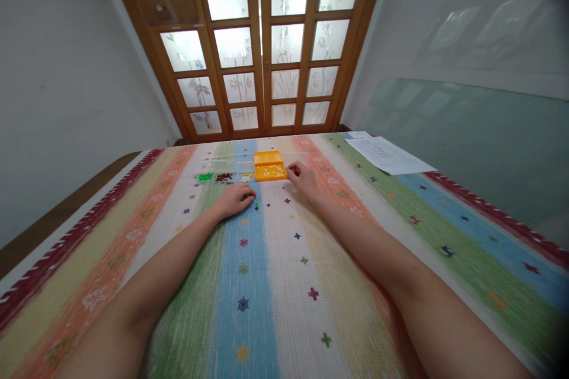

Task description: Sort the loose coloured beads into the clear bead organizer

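Note:
An orange-yellow plastic box (271,173) lies with its lid raised at the back, small white pieces scattered in its near half. My right hand (302,179) is at the box's right edge, thumb and fingertips pinched together; what they hold, if anything, is too small to make out. On the cloth nearer me, left of the box, my left hand (235,199) rests with its fingers curled in, and anything inside them is hidden. A tiny green piece (256,206) lies just beside its fingertips. Clear trays left of the box hold green pieces (205,177), dark red-brown pieces (224,177) and yellow pieces (247,176).
A striped, patterned tablecloth (262,320) covers the table. White paper sheets (386,154) lie at the far right. Beyond the table's far edge are wood-framed glass doors (267,68), and a pale glass panel (480,142) leans along the right wall.

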`<state>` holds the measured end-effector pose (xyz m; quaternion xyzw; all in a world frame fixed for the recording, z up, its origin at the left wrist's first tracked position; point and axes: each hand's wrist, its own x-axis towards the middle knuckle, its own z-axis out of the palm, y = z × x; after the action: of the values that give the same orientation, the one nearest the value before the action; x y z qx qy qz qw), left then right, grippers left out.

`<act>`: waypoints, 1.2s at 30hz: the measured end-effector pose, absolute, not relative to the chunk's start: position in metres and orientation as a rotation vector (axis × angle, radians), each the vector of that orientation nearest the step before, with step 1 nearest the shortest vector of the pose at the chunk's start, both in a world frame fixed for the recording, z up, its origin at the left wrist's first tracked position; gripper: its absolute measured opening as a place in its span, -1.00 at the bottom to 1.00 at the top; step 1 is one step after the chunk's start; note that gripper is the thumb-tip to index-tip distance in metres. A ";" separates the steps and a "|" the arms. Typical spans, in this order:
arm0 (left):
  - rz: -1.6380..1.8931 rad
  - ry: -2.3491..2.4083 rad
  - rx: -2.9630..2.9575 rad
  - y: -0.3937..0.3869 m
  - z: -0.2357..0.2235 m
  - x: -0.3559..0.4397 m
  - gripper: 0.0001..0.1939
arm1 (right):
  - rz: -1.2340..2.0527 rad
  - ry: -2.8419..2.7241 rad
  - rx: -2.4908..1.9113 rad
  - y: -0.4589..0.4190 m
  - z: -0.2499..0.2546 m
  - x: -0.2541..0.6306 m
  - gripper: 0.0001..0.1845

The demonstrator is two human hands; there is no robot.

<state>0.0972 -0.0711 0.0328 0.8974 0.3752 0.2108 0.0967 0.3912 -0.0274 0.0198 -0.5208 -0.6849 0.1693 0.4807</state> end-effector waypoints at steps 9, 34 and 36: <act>0.588 1.047 2.671 -0.081 0.036 0.112 -0.82 | 0.248 -1.470 -1.558 0.000 0.007 0.434 -0.63; 0.609 1.089 2.764 -0.099 0.035 0.139 -0.88 | 0.228 -1.939 -1.344 -0.027 0.007 0.394 -0.73; 0.667 1.130 2.731 -0.096 0.035 0.136 -0.88 | 0.227 -1.978 -1.317 -0.027 0.006 0.393 -0.73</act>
<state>0.1363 -0.0963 0.0355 0.9000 0.3722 0.2198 0.0558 0.3931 -0.0274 0.0062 -0.5128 -0.7704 0.0883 0.3684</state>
